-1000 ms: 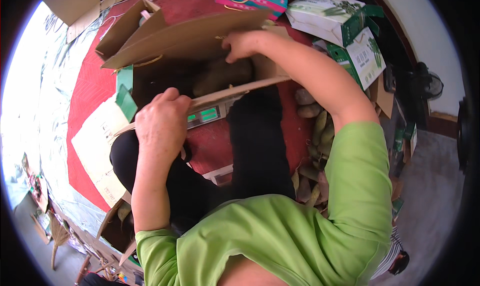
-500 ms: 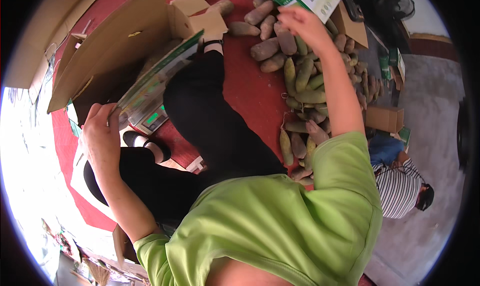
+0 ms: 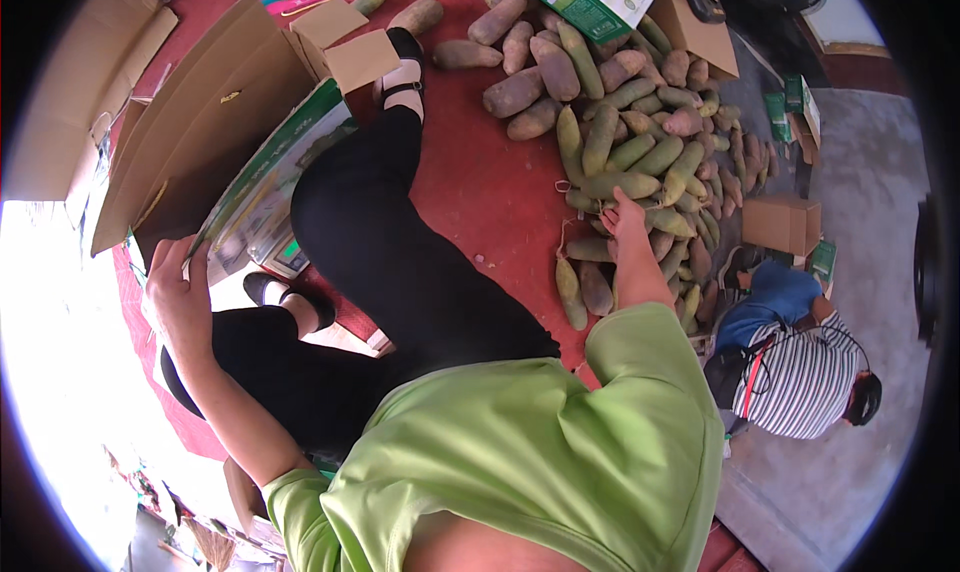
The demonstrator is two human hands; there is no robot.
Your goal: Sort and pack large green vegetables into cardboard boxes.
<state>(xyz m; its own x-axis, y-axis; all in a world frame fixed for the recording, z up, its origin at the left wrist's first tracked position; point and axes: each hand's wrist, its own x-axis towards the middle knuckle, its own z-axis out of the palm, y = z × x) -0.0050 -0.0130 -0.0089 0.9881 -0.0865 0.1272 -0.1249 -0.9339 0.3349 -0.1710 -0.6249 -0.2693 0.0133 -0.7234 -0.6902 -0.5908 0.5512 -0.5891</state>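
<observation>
My left hand (image 3: 180, 307) is closed on the upper edge of an open cardboard box (image 3: 215, 142), whose near panel is green and printed. My right hand (image 3: 628, 222) reaches down to the heap of root vegetables. Its fingers are slightly apart at the near side of a long green radish (image 3: 622, 186), and I see nothing lifted in them. More green radishes (image 3: 600, 140) lie around it, with thick reddish-brown roots (image 3: 514, 90) beyond. The inside of the box is mostly hidden by its panels.
My black-trousered leg (image 3: 400, 242) stretches between box and heap, over a red floor covering (image 3: 490, 202). A scale (image 3: 282, 254) shows by the box. A green-and-white carton (image 3: 590, 2) lies at the heap's far end. On the right are a small carton (image 3: 782, 224) and a person in stripes (image 3: 795, 377).
My right hand has come back from the far end of the heap to the green radishes nearer me. My left hand keeps its hold on the box edge. The view has shifted a little.
</observation>
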